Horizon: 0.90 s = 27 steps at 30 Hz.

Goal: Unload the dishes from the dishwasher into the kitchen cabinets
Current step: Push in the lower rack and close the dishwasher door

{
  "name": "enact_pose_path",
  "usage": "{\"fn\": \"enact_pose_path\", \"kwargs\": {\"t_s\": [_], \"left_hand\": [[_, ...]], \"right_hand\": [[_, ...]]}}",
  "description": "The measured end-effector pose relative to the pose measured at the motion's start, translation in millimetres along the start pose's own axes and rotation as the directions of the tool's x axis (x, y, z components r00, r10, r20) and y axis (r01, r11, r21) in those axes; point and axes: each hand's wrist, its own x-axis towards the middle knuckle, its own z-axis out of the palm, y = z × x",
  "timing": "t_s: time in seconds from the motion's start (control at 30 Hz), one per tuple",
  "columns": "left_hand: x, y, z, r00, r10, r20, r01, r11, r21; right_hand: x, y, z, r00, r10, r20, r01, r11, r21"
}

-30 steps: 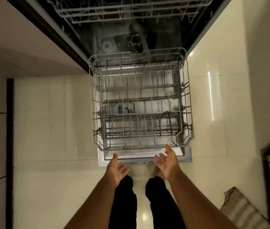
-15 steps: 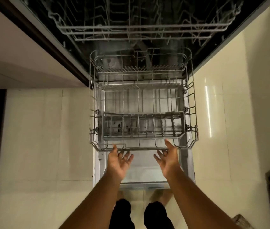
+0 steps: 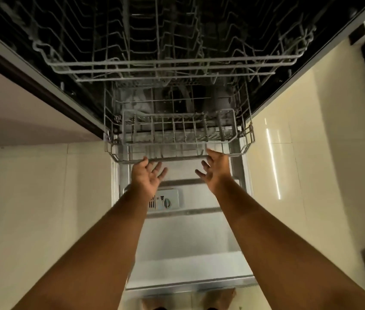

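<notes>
I see my left hand (image 3: 148,175) and right hand (image 3: 216,170) spread against the grey wire lower rack (image 3: 177,158) mid-frame; it looks empty, light, rigid — front rail suits pushing.

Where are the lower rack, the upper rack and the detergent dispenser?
lower rack (image 3: 177,158), head view, front rim wire.
upper rack (image 3: 166,70), head view, front rail.
detergent dispenser (image 3: 167,199), head view, on the open door.

Dishwasher door (image 3: 188,253) folded down flat, detergent dispenser (image 3: 166,201) on its inner face. Lower rack (image 3: 177,139), grey wire, part-way out over door, no dishes seen in it. Upper rack (image 3: 166,66), grey wire, above it in dark tub.
</notes>
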Motion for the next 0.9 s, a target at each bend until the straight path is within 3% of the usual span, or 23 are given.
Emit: {"fn": "enact_pose_path", "kwargs": {"t_s": [0.27, 0.47, 0.73, 0.9], "left_hand": [[53.3, 30.9, 53.1, 0.991, 0.09, 0.094, -0.094, 0.995, 0.04], [66.5, 44.2, 50.8, 0.946, 0.087, 0.313, -0.192, 0.928, 0.32], [28.4, 27.4, -6.5, 0.976, 0.007, 0.217, -0.107, 0.886, 0.45], [-12.1, -6.3, -58.5, 0.99, -0.073, 0.12, 0.021, 0.92, 0.39]], "right_hand": [[45.6, -31.7, 32.5, 0.979, -0.13, 0.156, 0.136, 0.99, -0.029], [74.4, -58.0, 38.6, 0.952, -0.183, 0.246, 0.215, 0.97, -0.114], [42.8, 5.0, -12.0, 0.988, -0.098, 0.118, 0.124, 0.963, -0.239], [-12.5, 58.6, -58.5, 0.999, 0.0, 0.042, 0.008, 0.977, -0.211]]}}
